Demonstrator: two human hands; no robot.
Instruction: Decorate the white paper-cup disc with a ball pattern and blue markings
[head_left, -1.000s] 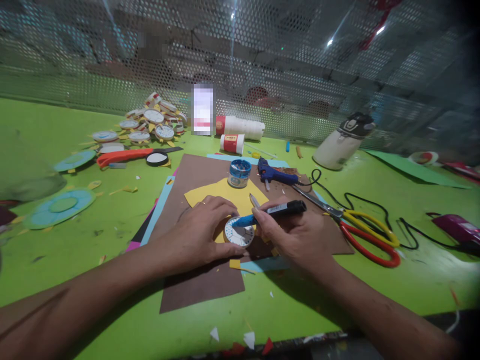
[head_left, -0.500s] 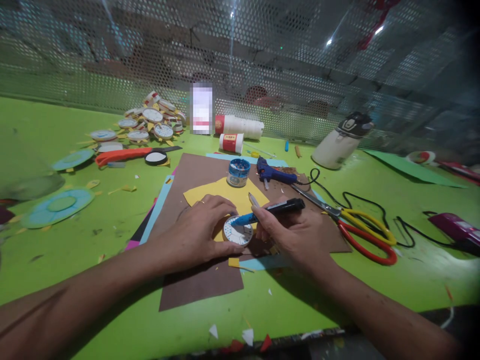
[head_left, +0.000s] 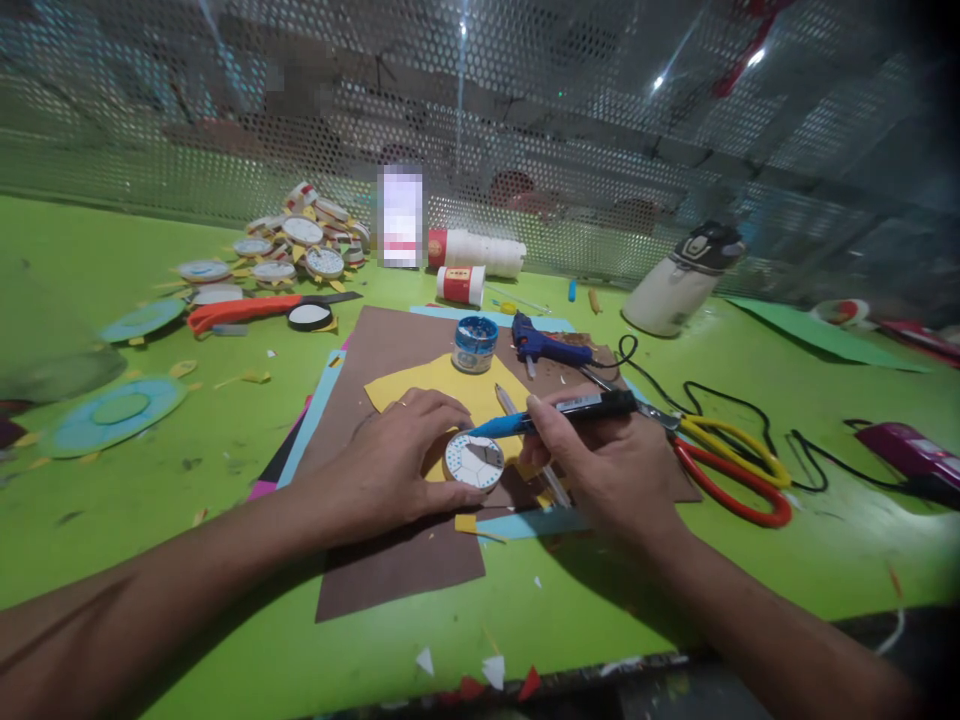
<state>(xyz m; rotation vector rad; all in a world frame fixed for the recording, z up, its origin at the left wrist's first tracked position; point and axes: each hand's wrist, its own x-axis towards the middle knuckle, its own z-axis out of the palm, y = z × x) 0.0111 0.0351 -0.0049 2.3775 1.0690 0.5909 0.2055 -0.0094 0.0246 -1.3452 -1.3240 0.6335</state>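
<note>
**Q:** Looking down from the head camera, what do your hands have?

**A:** My left hand (head_left: 390,465) is curled round a round white disc (head_left: 474,460), thumb and fingers closed against its rim and pinning it to the yellow paper (head_left: 431,385). My right hand (head_left: 600,465) is clamped on a black marker (head_left: 581,407), whose blue tip is at the disc's upper edge.

**Q:** And the surface beneath?

**A:** The yellow paper lies on a brown sheet (head_left: 390,580), with blue and pink sheets showing at its left edge, all on a bright green table (head_left: 225,430) flecked with paper scraps. Just beyond the yellow paper stand a small blue pot (head_left: 475,343) and a blue glue gun (head_left: 544,345). Red-and-yellow scissors (head_left: 720,450) lie just right of my right hand. Far left is a heap of finished discs (head_left: 300,240), with an orange cutter (head_left: 240,312) in front of it.

**Q:** The room?

**A:** A perforated metal screen (head_left: 525,150) closes off the table's far edge. Stacked paper cups (head_left: 480,252) lie on their side against it, and a white bottle (head_left: 679,280) leans to the right.
</note>
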